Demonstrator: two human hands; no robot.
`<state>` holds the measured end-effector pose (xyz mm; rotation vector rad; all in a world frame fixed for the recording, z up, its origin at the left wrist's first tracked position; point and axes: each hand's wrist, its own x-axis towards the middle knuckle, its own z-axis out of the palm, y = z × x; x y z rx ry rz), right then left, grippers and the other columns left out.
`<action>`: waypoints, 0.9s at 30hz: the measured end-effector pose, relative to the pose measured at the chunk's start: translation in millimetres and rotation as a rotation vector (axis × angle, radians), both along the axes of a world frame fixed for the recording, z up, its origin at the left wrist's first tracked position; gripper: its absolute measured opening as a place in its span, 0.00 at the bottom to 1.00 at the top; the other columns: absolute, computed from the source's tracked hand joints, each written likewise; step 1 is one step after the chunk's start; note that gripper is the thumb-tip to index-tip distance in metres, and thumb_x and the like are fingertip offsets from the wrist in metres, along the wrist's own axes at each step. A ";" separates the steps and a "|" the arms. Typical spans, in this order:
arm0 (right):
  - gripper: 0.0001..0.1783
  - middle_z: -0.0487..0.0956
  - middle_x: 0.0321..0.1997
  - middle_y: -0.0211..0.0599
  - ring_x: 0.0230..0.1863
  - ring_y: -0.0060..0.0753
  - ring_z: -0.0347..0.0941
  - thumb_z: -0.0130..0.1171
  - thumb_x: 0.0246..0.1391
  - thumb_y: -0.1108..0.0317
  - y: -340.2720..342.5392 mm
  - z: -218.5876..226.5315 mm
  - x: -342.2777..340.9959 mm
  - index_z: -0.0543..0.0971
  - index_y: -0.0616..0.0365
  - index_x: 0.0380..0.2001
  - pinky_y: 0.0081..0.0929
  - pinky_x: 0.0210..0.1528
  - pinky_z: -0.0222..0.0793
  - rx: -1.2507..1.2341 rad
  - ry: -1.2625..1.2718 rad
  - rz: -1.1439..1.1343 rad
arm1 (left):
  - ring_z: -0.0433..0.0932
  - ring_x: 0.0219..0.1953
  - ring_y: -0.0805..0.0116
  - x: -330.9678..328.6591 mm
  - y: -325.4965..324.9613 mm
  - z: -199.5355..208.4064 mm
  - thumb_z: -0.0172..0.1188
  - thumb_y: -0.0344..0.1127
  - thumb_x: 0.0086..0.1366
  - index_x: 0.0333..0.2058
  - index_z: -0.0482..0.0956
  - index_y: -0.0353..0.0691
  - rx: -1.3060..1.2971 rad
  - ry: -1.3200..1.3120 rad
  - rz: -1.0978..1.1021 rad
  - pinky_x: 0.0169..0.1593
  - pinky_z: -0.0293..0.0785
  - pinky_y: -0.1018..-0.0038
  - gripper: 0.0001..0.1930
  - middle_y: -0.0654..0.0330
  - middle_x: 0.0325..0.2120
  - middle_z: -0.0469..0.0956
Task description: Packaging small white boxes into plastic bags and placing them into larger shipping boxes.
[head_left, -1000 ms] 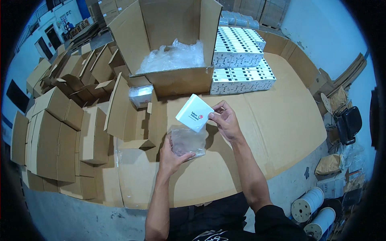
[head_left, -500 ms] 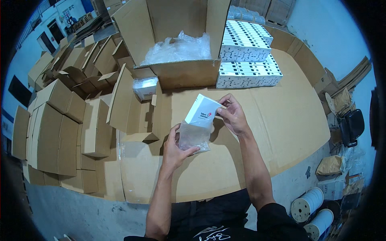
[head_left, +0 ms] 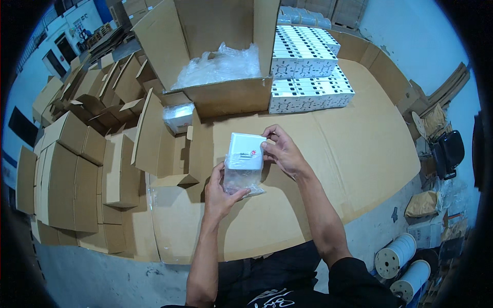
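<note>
A flat white box (head_left: 245, 150) stands partly inside a clear plastic bag (head_left: 241, 180), its upper part bare above the bag's mouth. My left hand (head_left: 218, 197) grips the bag from the left and below, thumb across its lower end. With fingers pinched, my right hand (head_left: 285, 155) holds the box at its upper right edge. To the left lies an open brown carton (head_left: 149, 138) with bagged white boxes (head_left: 179, 118) at its far end. Behind it a large carton (head_left: 233, 100) holds a heap of clear plastic bags (head_left: 218, 65).
Stacked white boxes (head_left: 310, 96) stand at the back right of the cardboard-covered table (head_left: 359, 154). Several closed brown cartons (head_left: 61, 174) are piled at the left. Cable reels (head_left: 395, 255) lie on the floor at the lower right, below a black chair (head_left: 447, 154).
The white box has turned more upright and sunk deeper into the bag. My right hand has moved left and slightly down with it. The whole view has shifted slightly.
</note>
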<state>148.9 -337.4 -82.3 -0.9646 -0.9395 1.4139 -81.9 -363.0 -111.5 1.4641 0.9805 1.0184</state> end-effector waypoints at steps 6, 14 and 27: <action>0.10 0.75 0.40 0.29 0.43 0.22 0.74 0.61 0.61 0.75 4.4 -4.1 0.7 0.71 0.57 0.43 0.23 0.48 0.71 0.119 -0.132 0.023 | 0.79 0.48 0.68 1.4 11.7 4.6 0.72 0.32 0.60 0.58 0.69 0.33 -0.134 -0.164 0.034 0.52 0.76 0.71 0.29 0.55 0.47 0.80; 0.12 0.78 0.40 0.30 0.43 0.22 0.74 0.66 0.59 0.70 6.8 -12.1 8.1 0.75 0.59 0.43 0.22 0.46 0.72 0.173 -0.340 0.050 | 0.80 0.44 0.73 14.6 23.2 8.1 0.65 0.33 0.68 0.53 0.72 0.32 -0.204 -0.185 0.144 0.49 0.75 0.74 0.19 0.56 0.41 0.83; 0.17 0.80 0.27 0.27 0.30 0.16 0.75 0.63 0.63 0.71 -0.9 0.1 -4.9 0.75 0.62 0.52 0.17 0.34 0.73 -0.153 -0.192 0.050 | 0.79 0.45 0.75 14.2 43.6 -1.7 0.60 0.37 0.73 0.57 0.76 0.29 -0.247 -0.230 0.228 0.51 0.75 0.75 0.20 0.57 0.44 0.83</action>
